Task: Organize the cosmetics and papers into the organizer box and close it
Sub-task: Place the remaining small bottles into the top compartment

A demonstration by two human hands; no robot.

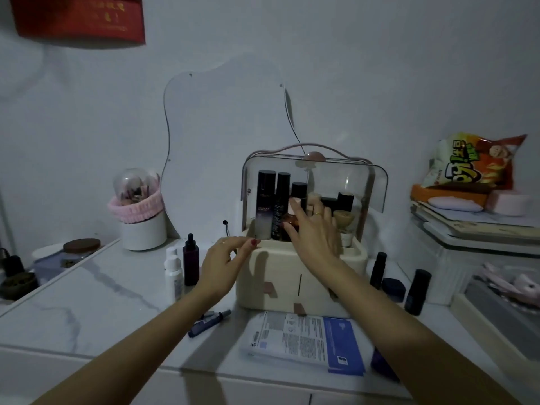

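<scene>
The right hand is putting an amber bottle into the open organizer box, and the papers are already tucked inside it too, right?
Not quite. The head view shows the right hand holding the amber bottle in the open organizer box, but the papers are not inside: they lie on the table in front of the box.

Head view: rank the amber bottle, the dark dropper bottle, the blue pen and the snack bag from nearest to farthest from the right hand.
1. Amber bottle, in the right hand, inside the organizer.
2. Dark dropper bottle, left of the organizer.
3. Blue pen, front left on the counter.
4. Snack bag, far right, on a stack.
</scene>
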